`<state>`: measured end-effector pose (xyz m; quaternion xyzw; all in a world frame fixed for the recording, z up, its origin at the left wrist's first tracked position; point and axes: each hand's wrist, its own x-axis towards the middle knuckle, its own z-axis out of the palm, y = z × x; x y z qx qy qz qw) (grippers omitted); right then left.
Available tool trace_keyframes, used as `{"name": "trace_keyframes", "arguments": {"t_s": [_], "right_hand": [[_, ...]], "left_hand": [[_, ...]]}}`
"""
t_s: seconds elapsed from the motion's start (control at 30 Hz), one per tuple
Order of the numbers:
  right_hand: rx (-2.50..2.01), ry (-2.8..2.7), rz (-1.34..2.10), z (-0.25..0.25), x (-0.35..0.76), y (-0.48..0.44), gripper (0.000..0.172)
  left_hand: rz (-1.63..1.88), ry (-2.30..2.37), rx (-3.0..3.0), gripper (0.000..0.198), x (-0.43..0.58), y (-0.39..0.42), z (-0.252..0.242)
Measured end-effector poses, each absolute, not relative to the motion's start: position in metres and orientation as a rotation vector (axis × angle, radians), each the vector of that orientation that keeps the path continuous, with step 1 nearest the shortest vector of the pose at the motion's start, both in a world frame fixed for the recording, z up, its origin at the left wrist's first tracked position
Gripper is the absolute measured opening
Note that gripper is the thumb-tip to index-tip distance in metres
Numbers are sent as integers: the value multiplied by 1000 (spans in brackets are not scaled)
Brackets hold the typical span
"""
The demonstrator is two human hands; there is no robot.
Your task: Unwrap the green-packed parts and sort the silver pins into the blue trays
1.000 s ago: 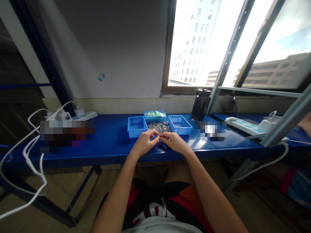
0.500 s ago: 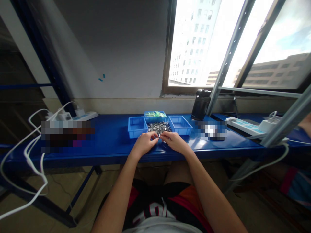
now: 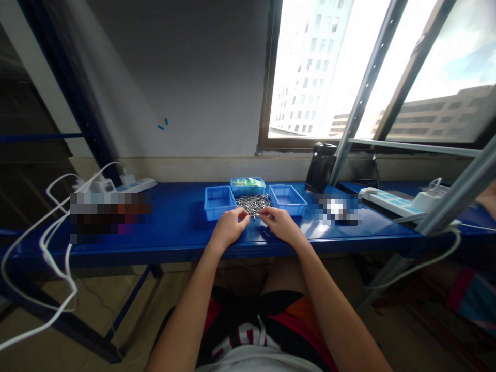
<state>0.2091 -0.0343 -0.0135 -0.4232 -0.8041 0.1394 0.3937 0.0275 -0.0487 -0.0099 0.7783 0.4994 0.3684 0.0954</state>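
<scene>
A heap of small silvery metal pieces that look like screws [image 3: 253, 203] lies on the blue table [image 3: 170, 217] between two blue bins. At the heap's near left edge is my left hand [image 3: 232, 225], thumb and fingers curled into a pinch. Opposite it, my right hand [image 3: 278, 222] is also pinched, its fingertips at the heap's near right edge. A narrow gap separates the two hands. Anything between the fingertips is too small to make out. The left blue bin [image 3: 219, 212] and the right blue bin [image 3: 291, 209] flank the heap.
Behind the heap, another blue bin [image 3: 248, 192] holds green-tinted plastic packets. A black bottle [image 3: 321, 168] stands back right. White power strips lie at left [image 3: 137, 185] and right [image 3: 391, 202], with loose cables [image 3: 46, 248]. A metal post [image 3: 453, 181] rises at the right.
My hands have drawn slightly apart; their fingertips nearly met before, and a gap now shows between them. The bins stay put.
</scene>
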Motion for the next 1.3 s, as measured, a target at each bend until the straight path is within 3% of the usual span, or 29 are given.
{"name": "trace_keyframes", "arguments": {"t_s": [0.37,0.67,1.03,1.3], "right_hand": [[-1056,-2049,363,-17,210,-32,9],[-1069,-2050,403,-15,210,-35,27],[-981,-2091,387,-14,209,-35,12],[-951,-2141,365,-13,209,-38,15]], "left_hand": [[1098,1426,2322,10,25,-46,-13],[1060,1506,2306,25,28,-49,-11],[1017,1498,2265,31,27,-48,-11],[1064,1508,2258,30,27,-47,-13]]}}
